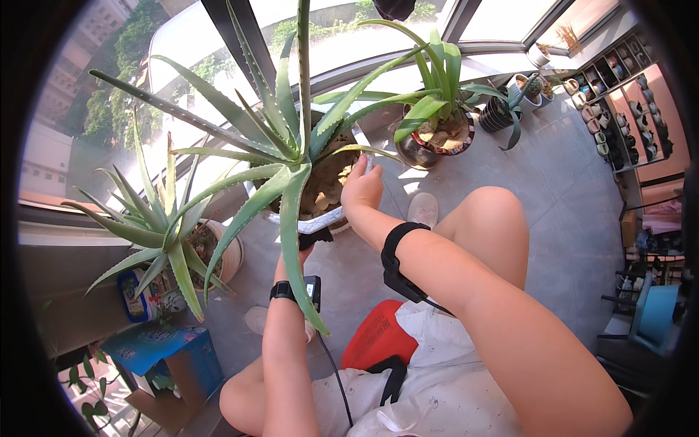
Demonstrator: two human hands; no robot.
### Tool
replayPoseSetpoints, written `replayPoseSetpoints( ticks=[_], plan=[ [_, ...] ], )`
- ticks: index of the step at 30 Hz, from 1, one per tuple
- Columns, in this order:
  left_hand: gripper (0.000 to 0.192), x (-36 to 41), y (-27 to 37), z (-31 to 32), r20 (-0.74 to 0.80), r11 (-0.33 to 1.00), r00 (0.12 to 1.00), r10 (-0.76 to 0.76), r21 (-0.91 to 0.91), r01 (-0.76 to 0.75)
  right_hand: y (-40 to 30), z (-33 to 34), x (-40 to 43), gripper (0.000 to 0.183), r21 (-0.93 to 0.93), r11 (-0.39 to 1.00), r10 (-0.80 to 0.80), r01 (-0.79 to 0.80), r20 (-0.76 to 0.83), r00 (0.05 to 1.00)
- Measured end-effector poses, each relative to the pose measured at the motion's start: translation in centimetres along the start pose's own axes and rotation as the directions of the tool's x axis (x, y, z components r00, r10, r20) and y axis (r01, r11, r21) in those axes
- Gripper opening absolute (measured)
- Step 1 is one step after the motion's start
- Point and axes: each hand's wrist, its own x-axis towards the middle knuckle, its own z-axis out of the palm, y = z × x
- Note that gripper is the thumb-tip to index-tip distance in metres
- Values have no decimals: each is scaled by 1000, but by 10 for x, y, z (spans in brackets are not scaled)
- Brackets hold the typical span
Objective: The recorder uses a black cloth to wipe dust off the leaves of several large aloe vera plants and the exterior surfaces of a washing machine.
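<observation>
A large aloe plant (297, 158) grows in a white patterned pot (322, 221) in front of me, its long spiny leaves spreading over the rim. My right hand (363, 185) grips the pot's right rim, thumb uppermost. Below the near side of the rim, my left hand (307, 254) holds a black cloth-like piece (315, 238) against the pot. An aloe leaf and the pot hide most of the left fingers. Brown soil with pale lumps (326, 191) shows inside the pot.
A second potted aloe (169, 229) stands left, above a blue cardboard box (188, 355). By the window at right are a broad-leaved potted plant (442, 131) and a black ribbed pot (494, 112). A shoe rack (628, 109) lines the right wall; a red stool (379, 333) is beneath me.
</observation>
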Motion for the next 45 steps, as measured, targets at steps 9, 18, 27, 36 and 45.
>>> replayPoseSetpoints(
  ticks=[9,18,27,36,45],
  plan=[
    [22,-136,48,42,-22,966,990,138,223,-130,-2,-2,-1,43,-15,999,-47,47,-22,999],
    [26,-210,31,50,163,876,905,392,234,-422,5,-1,6,44,41,999,-27,26,8,1000],
    [33,-143,-56,12,-21,990,1000,14,-140,-17,3,-14,8,41,46,992,-117,113,81,990],
    [34,-53,-75,-11,27,986,1000,9,-167,-5,7,0,4,42,15,991,-134,133,24,991],
    [34,-3,-69,14,208,999,978,29,-41,-21,6,-7,6,37,47,994,-104,102,47,993]
  ],
)
